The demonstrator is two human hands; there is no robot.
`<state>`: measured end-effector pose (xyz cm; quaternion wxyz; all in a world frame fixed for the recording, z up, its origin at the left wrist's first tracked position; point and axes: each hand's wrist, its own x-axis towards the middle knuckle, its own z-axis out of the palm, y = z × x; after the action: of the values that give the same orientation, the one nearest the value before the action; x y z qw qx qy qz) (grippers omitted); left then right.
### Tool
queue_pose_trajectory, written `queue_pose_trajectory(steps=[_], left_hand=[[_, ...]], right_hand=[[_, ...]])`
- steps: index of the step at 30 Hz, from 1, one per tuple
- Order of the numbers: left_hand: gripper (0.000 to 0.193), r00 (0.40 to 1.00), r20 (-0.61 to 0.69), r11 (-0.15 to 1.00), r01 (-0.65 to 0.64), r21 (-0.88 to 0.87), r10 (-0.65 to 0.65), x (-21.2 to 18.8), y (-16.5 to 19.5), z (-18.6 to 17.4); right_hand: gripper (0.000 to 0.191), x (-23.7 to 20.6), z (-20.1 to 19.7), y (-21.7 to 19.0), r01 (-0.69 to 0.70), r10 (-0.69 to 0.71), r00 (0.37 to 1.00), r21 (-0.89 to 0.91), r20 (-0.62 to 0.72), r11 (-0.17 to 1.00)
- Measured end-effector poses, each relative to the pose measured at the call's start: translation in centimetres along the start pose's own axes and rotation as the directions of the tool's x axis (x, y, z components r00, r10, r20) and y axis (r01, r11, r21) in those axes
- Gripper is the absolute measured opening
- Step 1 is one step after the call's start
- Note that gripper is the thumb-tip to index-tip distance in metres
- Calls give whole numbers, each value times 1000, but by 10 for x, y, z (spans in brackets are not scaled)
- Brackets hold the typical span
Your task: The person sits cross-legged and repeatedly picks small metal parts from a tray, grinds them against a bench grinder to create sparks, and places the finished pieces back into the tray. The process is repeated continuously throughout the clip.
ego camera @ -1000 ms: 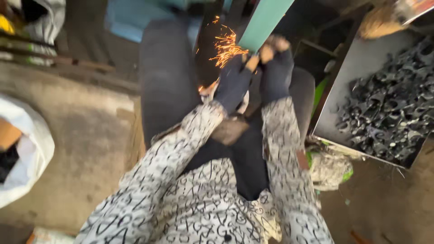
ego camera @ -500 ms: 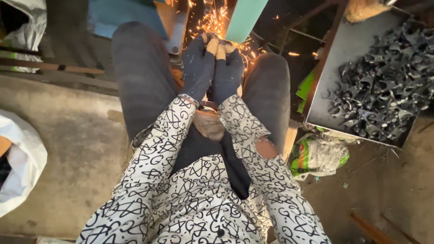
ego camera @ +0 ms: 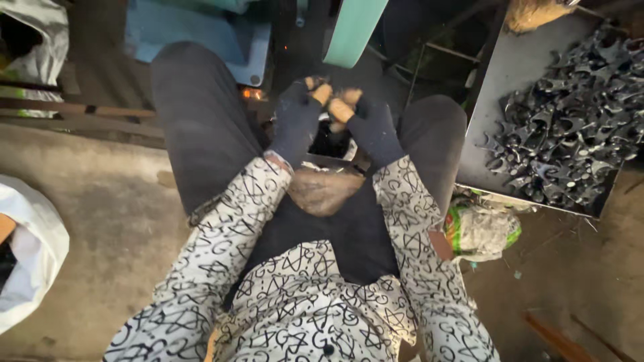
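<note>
Two gloved hands meet between the person's knees — the left hand point(ego camera: 298, 117) and the right hand point(ego camera: 365, 124), both in dark gloves with bare fingertips point(ego camera: 322, 92) poking out. They are pinched together around a small dark piece point(ego camera: 333, 121) held between them, though it is too hidden to make out its shape. Just above the hands hangs a green belt point(ego camera: 354, 30), slanting up out of view; the piece sits just below its lower end, apart from it. A few orange sparks point(ego camera: 251, 94) glow left of the left hand. To the right, a metal tray point(ego camera: 493, 100) holds a heap of dark metal parts point(ego camera: 570, 127). A crumpled green-and-white bag point(ego camera: 479, 231) lies under the tray's near edge — and a white sack point(ego camera: 30, 255) sits at far left on the concrete floor point(ego camera: 100, 221).
</note>
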<state>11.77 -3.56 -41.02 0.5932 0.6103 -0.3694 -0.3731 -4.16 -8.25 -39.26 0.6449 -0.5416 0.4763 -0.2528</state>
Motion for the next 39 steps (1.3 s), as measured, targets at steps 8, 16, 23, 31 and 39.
queue_pose_trajectory(steps=[8,16,23,31,39], left_hand=[[31,982,96,987,162,-10,-160,-1,36,41],[29,946,211,960,268,-82,-246,4,56,21],[22,978,136,983,167,-72,-156,12,35,6],[25,992,110,995,75,-60,-69,13,16,19],[32,995,-57,993,80,-84,-85,7,-2,-2]], right_hand=[[18,12,-10,28,73,-30,988,294,-149,953],[18,20,12,46,320,-270,944,330,-189,888],[21,15,41,23,544,-546,830,-52,-114,837],[15,25,35,29,162,-32,926,319,-375,934],[18,32,65,11,231,-296,876,-208,-381,950]])
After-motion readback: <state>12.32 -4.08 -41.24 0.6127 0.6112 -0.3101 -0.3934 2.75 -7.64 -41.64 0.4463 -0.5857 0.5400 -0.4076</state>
